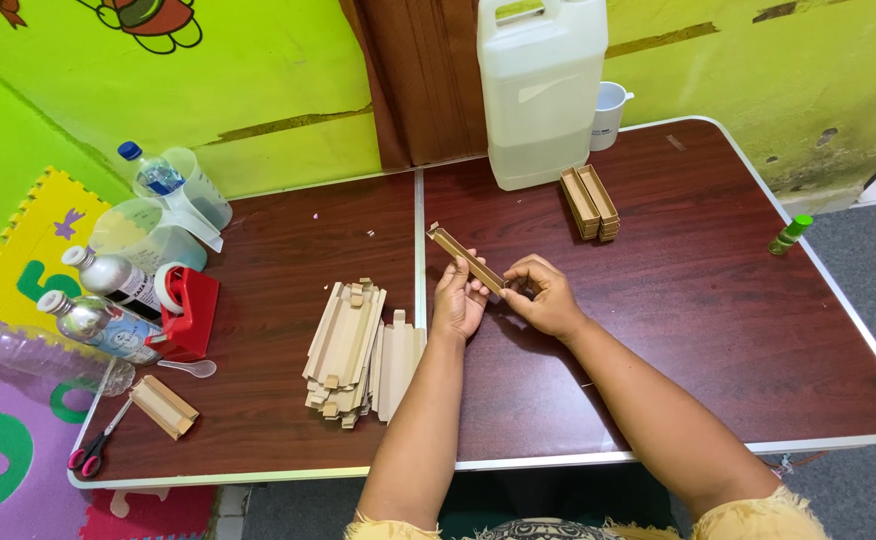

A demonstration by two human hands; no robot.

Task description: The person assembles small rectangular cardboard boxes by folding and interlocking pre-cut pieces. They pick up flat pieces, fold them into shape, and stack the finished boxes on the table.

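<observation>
Brown worktop [718, 300], green wall | I see left hand [458, 298] and right hand [543, 295] both pinching wooden strip [466, 256] | stick pile [358, 350] just left.

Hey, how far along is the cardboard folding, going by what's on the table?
Done: a few folded cardboard channels are stacked by the white jug. In hand: the left hand and right hand hold one narrow cardboard strip between them. Left: a sizeable pile of flat cardboard pieces.

Left hand [457, 300] and right hand [546, 297] meet, fingers pinched.
</observation>
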